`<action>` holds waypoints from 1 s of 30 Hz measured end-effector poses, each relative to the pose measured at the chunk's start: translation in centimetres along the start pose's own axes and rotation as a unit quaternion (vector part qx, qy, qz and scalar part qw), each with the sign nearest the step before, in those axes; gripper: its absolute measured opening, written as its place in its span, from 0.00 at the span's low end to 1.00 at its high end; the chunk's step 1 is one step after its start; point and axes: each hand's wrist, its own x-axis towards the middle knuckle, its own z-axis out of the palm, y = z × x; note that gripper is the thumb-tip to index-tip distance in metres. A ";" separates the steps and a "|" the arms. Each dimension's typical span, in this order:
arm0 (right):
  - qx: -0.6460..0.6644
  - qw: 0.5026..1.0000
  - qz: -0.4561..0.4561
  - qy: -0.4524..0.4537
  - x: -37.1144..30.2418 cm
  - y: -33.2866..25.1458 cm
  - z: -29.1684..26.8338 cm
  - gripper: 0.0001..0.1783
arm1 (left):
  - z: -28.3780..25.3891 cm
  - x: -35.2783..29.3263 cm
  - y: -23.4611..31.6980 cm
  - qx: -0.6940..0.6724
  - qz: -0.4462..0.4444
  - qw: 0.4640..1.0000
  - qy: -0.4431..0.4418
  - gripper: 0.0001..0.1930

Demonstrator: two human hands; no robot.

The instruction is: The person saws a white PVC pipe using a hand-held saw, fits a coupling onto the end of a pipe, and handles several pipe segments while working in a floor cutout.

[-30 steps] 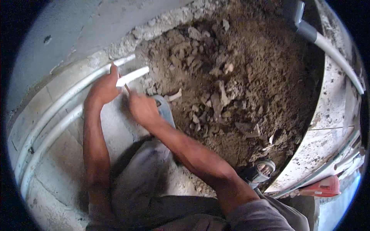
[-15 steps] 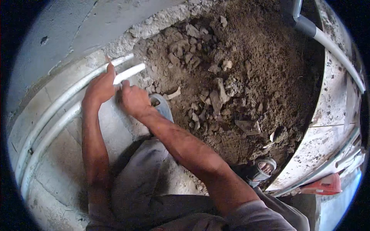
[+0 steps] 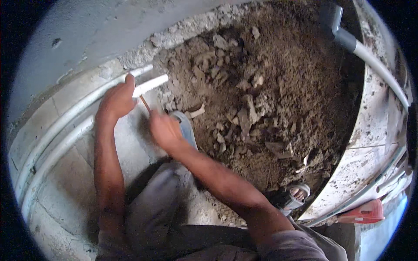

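Left hand (image 3: 116,102): fingers wrapped round the lower white pipe (image 3: 150,85), thumb up at 12 o'clock, overlapping the upper white pipe (image 3: 65,118). Lower pipe passes through the grip; bright cut end sticks out at 2 o'clock from the fingers, rest runs off toward 7–8 o'clock. Right hand (image 3: 165,132): at 4 o'clock from left, fist closed on a thin brown tool (image 3: 145,103), hand blurred, exact kind of tool unclear. Tool points to 11 o'clock, tip at the pipe's lower side, just beside the left fingers; can't tell if it touches.

Upper pipe lies next to the lower one, roughly parallel, ending near 1–2 o'clock from left hand. Pale floor slabs (image 3: 69,167) under both pipes, grey wall (image 3: 100,30) beyond at 11 o'clock. Loose soil and rubble (image 3: 283,95) from 1 to 4 o'clock off the right hand. Frame edge: white pipe with grey elbow (image 3: 346,40) at 2 o'clock, red object (image 3: 363,212) at 4, sandalled foot (image 3: 299,192) nearer in, also about 4.
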 end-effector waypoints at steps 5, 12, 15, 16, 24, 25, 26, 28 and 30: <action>0.015 0.998 0.029 -0.049 -2.1 -0.4 2.5 0.12 | 2.1 -0.2 -3.2 -0.021 0.006 1.000 -0.016 0.29; 0.012 1.000 0.014 0.010 1.1 0.5 0.9 0.13 | 0.8 0.0 0.7 -0.001 0.013 1.000 -0.015 0.29; 0.032 0.995 0.044 -0.086 -2.5 -1.6 2.1 0.14 | 1.6 -1.4 -3.1 -0.032 -0.005 0.999 -0.023 0.29; 0.029 0.998 0.028 -0.049 -2.0 -0.4 2.1 0.14 | 1.5 -0.7 -1.9 -0.020 0.003 1.000 -0.005 0.28; 0.023 0.997 0.035 -0.072 -3.6 -0.9 2.0 0.13 | 1.0 -1.3 -2.0 0.006 -0.006 1.000 -0.022 0.27; 0.015 0.997 0.038 -0.068 -1.5 -0.3 1.4 0.13 | 0.5 -0.4 -0.9 0.016 -0.018 0.999 -0.027 0.27; -0.014 1.000 0.004 -0.005 2.3 0.4 0.7 0.13 | -0.4 -0.1 1.3 0.004 0.001 1.000 -0.007 0.27; -0.036 0.998 -0.022 0.048 2.5 0.5 1.3 0.14 | 1.5 0.8 -0.3 -0.013 0.022 1.000 0.009 0.26; -0.009 1.000 0.008 -0.008 -0.6 -0.3 1.8 0.13 | 2.4 0.1 -2.3 -0.040 0.027 0.999 0.022 0.27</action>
